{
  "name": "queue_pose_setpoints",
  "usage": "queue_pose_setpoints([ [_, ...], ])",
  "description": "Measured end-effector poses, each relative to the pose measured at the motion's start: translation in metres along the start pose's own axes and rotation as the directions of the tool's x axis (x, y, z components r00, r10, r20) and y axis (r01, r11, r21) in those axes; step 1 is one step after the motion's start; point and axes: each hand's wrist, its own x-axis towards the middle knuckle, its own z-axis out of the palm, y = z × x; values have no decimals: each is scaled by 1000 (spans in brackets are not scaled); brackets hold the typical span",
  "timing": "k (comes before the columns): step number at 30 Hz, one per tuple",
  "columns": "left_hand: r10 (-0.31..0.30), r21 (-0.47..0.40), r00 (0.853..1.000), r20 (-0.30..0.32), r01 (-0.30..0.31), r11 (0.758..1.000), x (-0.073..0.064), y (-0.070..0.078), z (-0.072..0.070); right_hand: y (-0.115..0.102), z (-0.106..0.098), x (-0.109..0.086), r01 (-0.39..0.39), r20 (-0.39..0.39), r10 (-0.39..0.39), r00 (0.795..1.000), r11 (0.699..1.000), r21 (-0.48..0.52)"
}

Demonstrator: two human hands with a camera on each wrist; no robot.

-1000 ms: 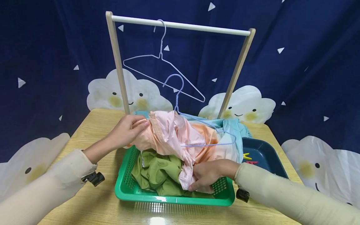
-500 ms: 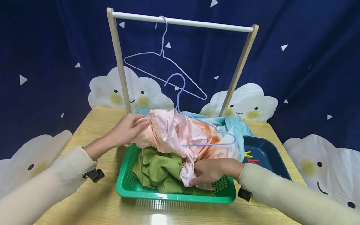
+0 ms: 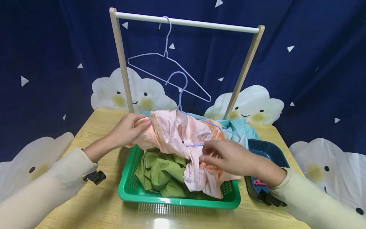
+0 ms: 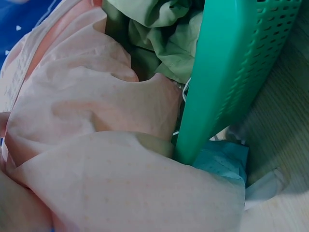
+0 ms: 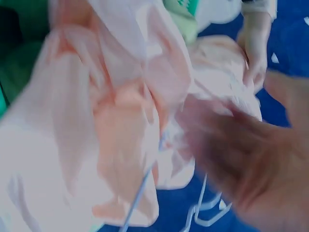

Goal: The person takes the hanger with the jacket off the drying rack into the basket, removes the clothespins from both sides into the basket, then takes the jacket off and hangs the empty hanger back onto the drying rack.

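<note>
A pale pink-and-peach garment (image 3: 168, 135) lies bunched over the green basket (image 3: 178, 202). My left hand (image 3: 127, 130) pinches its left end between thumb and fingers. A lavender wire hanger (image 3: 180, 98) is partly inside the garment, its hook standing up and its right arm bare. My right hand (image 3: 231, 157) is over the garment's right part, near the hanger's lower bar. In the right wrist view that hand (image 5: 241, 150) is blurred, with loose fingers and nothing visibly gripped. The left wrist view shows the pink cloth (image 4: 87, 106) draped over the basket's rim.
Olive-green clothing (image 3: 163, 173) fills the basket. Behind lies light-blue cloth (image 3: 243, 130). A white-barred rack (image 3: 200, 23) carries another hanger (image 3: 148, 54). At the right, a dark-blue tray (image 3: 267, 146) holds a red clothespin (image 3: 258, 182), partly behind my right arm.
My right hand has let go of the garment's lower part and moved up and right toward the hanger's bar. The garment's lower part has spread out. My left hand keeps its hold.
</note>
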Motion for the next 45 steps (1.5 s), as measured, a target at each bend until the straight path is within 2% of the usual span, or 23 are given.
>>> queue_pose_setpoints([
  [1, 4, -3, 1000, 1, -4, 1000, 0, 0, 0, 1, -5, 2, 17, -90, -15, 996, 1000, 16],
  [3, 9, -11, 1000, 0, -9, 1000, 0, 0, -1, 7, -12, 6, 50, -256, -41, 966, 998, 27],
  [5, 14, -14, 1000, 0, -14, 1000, -1, 0, -1, 16, -17, 10, 48, -362, -42, 931, 999, 7],
  [6, 17, -15, 1000, -2, -17, 1000, -1, 1, -1, 22, -19, 13, 34, -384, -31, 923, 999, -1],
  [8, 22, -22, 1000, -4, -22, 1000, -2, 2, -1, 34, -19, 17, 16, -371, -15, 928, 1000, 0],
  [12, 38, -17, 999, -10, -38, 999, -3, 6, -2, 52, -14, 20, 37, -246, -9, 969, 993, 110],
  [14, 30, 36, 999, -19, -30, 999, -3, 10, -2, 56, -11, 19, 51, -211, -12, 977, 982, 180],
  [16, 4, 140, 1000, -27, 0, 990, -3, 15, 0, 57, -8, 18, 55, -207, -6, 978, 971, 233],
  [18, -36, 274, 999, -40, 46, 961, -3, 22, 3, 58, -7, 18, 59, -202, -2, 979, 959, 276],
  [20, -81, 393, 995, -57, 97, 914, -3, 29, 7, 58, -7, 17, 76, -203, -12, 979, 948, 309],
  [23, -113, 495, 989, -95, 146, 857, -2, 37, 15, 57, -9, 17, 108, -218, -32, 976, 932, 345],
  [25, -104, 527, 987, -123, 154, 836, -2, 39, 18, 57, -10, 16, 123, -233, -40, 972, 925, 358],
  [30, -32, 572, 985, -170, 125, 810, -2, 33, 20, 59, -11, 12, 135, -259, -35, 965, 915, 381],
  [34, -16, 587, 985, -172, 115, 801, -4, 26, 16, 63, -13, 7, 147, -272, -33, 962, 899, 413],
  [37, -42, 576, 989, -145, 118, 809, -7, 23, 12, 65, -16, 2, 144, -296, -17, 955, 899, 413],
  [41, -117, 536, 989, -90, 147, 831, -11, 22, 6, 69, -21, -5, 114, -336, 20, 942, 919, 377],
  [45, -196, 470, 980, -32, 187, 862, -13, 20, 0, 72, -25, -11, 67, -366, 68, 928, 937, 343],
])
